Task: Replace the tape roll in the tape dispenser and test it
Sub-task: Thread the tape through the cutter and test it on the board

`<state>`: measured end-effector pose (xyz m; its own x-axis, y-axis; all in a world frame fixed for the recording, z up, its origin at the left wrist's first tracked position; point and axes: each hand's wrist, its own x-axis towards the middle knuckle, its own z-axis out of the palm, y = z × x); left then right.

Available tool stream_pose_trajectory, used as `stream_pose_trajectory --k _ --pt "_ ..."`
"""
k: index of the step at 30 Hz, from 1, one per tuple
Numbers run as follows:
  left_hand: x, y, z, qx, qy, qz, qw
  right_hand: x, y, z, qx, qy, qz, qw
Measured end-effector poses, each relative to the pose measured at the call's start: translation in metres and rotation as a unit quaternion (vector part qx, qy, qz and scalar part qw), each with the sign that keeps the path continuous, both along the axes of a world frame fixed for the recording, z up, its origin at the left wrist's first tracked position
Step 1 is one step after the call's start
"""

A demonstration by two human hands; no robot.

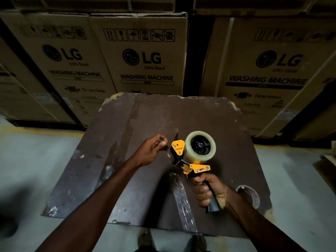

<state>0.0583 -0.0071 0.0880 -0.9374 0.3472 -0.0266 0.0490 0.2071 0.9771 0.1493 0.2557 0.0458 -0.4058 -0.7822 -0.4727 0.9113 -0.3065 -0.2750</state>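
An orange and black tape dispenser [189, 160] is held above a dark brown table [141, 124]. My right hand [207, 190] grips its black handle. A clear tape roll [188, 149] sits on the dispenser's black hub. My left hand [154, 148] is at the dispenser's front end, thumb and fingers pinched together right beside the orange side plate, apparently on the tape's loose end, which is too thin to make out. An empty cardboard tape core [249, 195] lies on the table behind my right wrist.
A strip of clear tape [181, 200] is stuck along the tabletop toward its near edge. Large cardboard washing machine boxes [145, 57] are stacked behind the table. The grey floor [27, 160] shows on both sides, and my shoes [145, 239] are below the table edge.
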Motion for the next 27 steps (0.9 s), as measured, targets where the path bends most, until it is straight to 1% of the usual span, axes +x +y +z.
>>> stream_pose_trajectory --k 2,4,7,11,16,20,23,26,27 --pt "-0.005 -0.006 0.006 0.008 -0.027 -0.019 0.999 0.000 -0.004 -0.006 -0.010 -0.013 0.010 1.000" --pt "-0.012 -0.012 0.008 -0.004 -0.050 -0.035 0.998 0.000 -0.009 -0.010 -0.009 -0.031 0.012 0.999" --pt "-0.022 -0.018 0.010 -0.038 -0.048 -0.039 0.997 -0.002 -0.016 -0.012 -0.024 -0.027 0.012 0.999" --pt "-0.023 -0.009 0.012 -0.056 -0.017 -0.005 0.998 -0.001 -0.021 -0.008 -0.041 -0.029 -0.002 0.999" --pt "-0.023 -0.010 -0.002 -0.104 0.055 0.039 0.992 0.005 -0.023 -0.008 -0.058 -0.013 -0.021 0.998" --pt "-0.020 -0.010 -0.005 -0.136 0.096 0.030 0.986 0.007 -0.022 -0.007 -0.059 -0.020 -0.027 0.998" --pt "-0.018 -0.008 -0.002 -0.121 0.063 0.009 0.991 0.008 -0.023 -0.006 -0.069 -0.028 -0.028 0.997" --pt "-0.016 -0.007 -0.001 -0.057 0.010 0.016 0.998 0.008 -0.023 -0.005 -0.081 -0.023 -0.026 0.996" --pt "-0.016 -0.006 -0.001 -0.045 0.006 0.014 0.999 0.008 -0.023 -0.004 -0.084 -0.018 -0.024 0.996"
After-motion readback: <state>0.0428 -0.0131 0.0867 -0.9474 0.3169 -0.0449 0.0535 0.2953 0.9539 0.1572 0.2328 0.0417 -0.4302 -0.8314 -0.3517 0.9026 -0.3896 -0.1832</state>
